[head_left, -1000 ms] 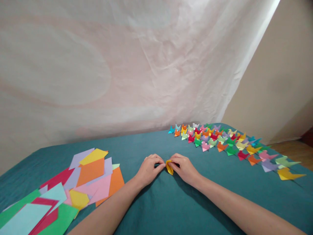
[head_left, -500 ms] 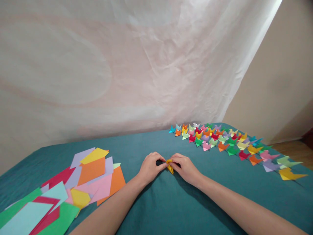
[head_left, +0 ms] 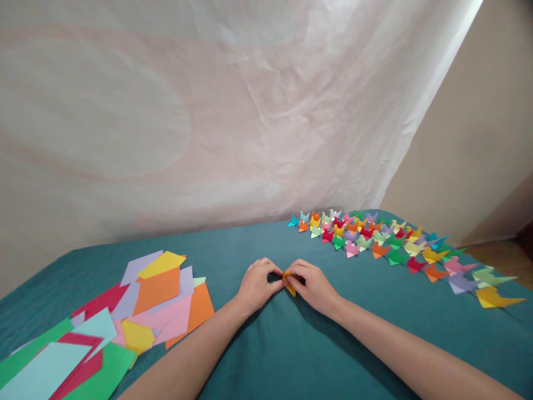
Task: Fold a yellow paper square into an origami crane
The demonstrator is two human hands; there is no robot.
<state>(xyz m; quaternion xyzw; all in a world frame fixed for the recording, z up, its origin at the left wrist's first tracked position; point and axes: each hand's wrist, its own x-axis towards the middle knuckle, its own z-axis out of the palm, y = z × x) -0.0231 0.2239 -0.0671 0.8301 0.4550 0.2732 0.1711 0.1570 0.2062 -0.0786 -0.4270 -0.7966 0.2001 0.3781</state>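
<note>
A small folded piece of yellow paper (head_left: 290, 288) is pinched between both hands, a little above or on the green cloth; I cannot tell which. My left hand (head_left: 259, 284) grips its left side between thumb and fingertips. From the other side, my right hand (head_left: 313, 284) closes thumb and fingers on the same paper. Fingertips cover much of its upper part, while a pointed end hangs down between the hands.
Loose coloured paper sheets (head_left: 162, 291) lie overlapping at the left, beside my left forearm. Rows of folded paper birds (head_left: 381, 250) in many colours stand at the right. Green cloth (head_left: 250, 366) covers the table, and a pale hanging sheet (head_left: 216, 111) rises behind it.
The fingers of my right hand have shifted slightly over the yellow paper, covering more of it. Both hands keep their place and their grip.
</note>
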